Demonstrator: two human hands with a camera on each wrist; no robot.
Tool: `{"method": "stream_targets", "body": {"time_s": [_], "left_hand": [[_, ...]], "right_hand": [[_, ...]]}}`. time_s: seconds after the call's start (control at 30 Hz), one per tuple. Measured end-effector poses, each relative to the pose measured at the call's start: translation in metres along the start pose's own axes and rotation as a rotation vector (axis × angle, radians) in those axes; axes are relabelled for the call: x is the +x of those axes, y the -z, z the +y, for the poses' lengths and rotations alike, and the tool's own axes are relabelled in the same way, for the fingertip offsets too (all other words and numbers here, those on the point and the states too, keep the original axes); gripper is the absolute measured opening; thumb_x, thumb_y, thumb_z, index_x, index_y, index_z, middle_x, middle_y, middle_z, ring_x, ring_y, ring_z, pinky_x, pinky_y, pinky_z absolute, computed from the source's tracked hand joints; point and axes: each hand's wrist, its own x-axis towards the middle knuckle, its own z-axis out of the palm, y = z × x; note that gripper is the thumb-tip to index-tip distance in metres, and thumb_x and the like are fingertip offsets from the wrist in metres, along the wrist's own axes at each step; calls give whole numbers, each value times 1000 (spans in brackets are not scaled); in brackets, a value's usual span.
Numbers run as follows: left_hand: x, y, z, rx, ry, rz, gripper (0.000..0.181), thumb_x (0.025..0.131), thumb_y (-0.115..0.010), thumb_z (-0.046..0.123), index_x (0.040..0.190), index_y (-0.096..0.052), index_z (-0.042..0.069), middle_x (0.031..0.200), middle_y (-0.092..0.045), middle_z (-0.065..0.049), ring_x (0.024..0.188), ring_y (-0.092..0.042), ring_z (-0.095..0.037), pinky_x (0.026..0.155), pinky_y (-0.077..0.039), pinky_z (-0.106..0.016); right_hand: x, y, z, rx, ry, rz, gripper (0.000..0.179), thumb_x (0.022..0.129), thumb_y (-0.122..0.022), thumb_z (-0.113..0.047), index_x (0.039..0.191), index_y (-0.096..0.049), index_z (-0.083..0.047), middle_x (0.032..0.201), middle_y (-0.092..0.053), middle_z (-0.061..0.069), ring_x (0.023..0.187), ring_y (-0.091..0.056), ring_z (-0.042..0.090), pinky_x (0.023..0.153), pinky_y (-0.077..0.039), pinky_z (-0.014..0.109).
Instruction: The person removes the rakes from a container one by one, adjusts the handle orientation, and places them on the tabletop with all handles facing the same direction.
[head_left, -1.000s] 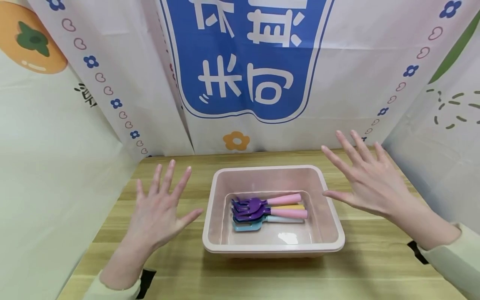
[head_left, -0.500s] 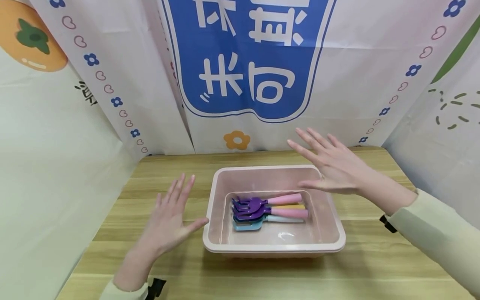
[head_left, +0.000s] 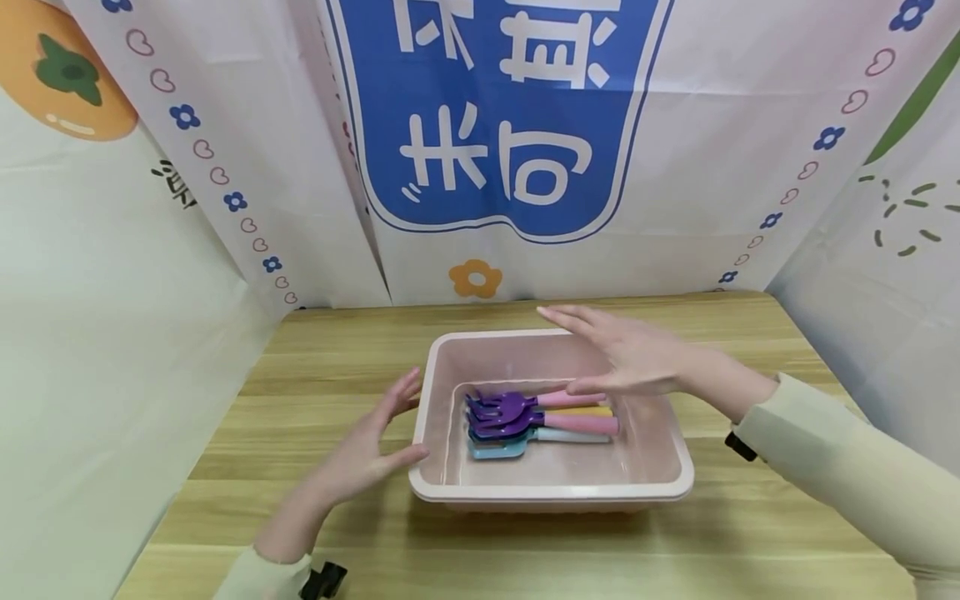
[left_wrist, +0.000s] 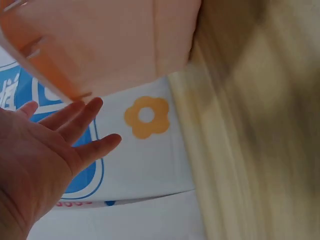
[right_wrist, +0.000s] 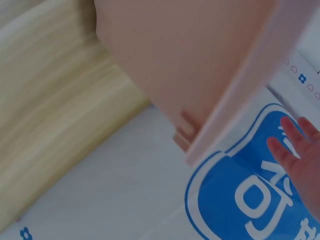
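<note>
A pale pink plastic basin (head_left: 555, 493) stands on the wooden table. Inside lie several fork-like utensils in a loose bundle: purple forks (head_left: 510, 407) with pink handles, one with a yellow handle (head_left: 594, 411), and a light blue squarish-headed one (head_left: 498, 451) with a pale handle. My left hand (head_left: 360, 458) is at the basin's left rim, fingers loosely bent and thumb apart, holding nothing. Over the far right part of the basin, my right hand (head_left: 637, 358) hovers with fingers extended and nothing in its grasp; it covers part of a pink handle. Both wrist views show the basin's outer wall (left_wrist: 125, 40).
The wooden table (head_left: 300, 392) reaches back to a white printed cloth (head_left: 690, 192) hanging behind it. Cloth walls (head_left: 112, 333) also enclose the left and right sides. Black straps (head_left: 324, 581) sit at the sleeve cuffs.
Both hands have moved inward. The left hand has come right to the basin's left rim; the right hand has swung left and lower over the basin. The utensils stay where they were.
</note>
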Motion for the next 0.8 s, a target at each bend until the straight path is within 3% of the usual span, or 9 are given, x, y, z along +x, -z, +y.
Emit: {"method": "stream_targets", "body": {"time_s": [0.13,0.2,0.37,0.5,0.63,0.8], "left_hand": [[1,-6,-5,-76,-20,-32,90,87,-73,25,156,-15,27,150,-37,-18,128,-45,-38,100,-33,-61],[1,-8,-7,-119,-13,-50,87,88,-72,26,156,-17,25,150,-35,-21,128,-44,-40,101,-35,-59],[2,-13,-10,-243,10,-82,82,89,-70,18,154,-22,19,152,-28,-25,126,-43,-46,99,-36,-60],[3,-16,-11,-318,21,-92,78,89,-69,15,153,-24,18,152,-28,-25,127,-42,-47,98,-37,-58],[3,-17,-11,-329,34,-90,78,90,-68,14,153,-24,20,150,-30,-25,127,-41,-46,98,-36,-58],[3,-16,-10,-331,41,-92,78,90,-67,13,154,-23,19,148,-32,-25,127,-43,-45,97,-36,-58]], "right_hand": [[1,-12,-3,109,-104,-52,88,82,-56,-72,153,-9,-47,159,-21,0,138,-32,34,102,-29,64],[2,-17,-2,168,-109,-69,87,82,-58,-70,152,-11,-48,157,-25,-2,138,-33,31,104,-28,62],[6,-32,8,313,-28,-103,87,85,-67,-54,155,-21,-33,154,-31,-5,134,-39,23,105,-33,52],[10,-41,14,422,-10,-138,86,86,-72,-43,155,-25,-23,155,-30,-2,134,-38,28,104,-34,51],[14,-47,20,479,-15,-162,86,85,-74,-39,153,-29,-13,153,-35,7,131,-40,33,104,-35,51],[22,-54,28,477,6,-206,82,84,-76,-34,149,-36,-5,146,-42,16,127,-45,36,104,-35,51]]}}
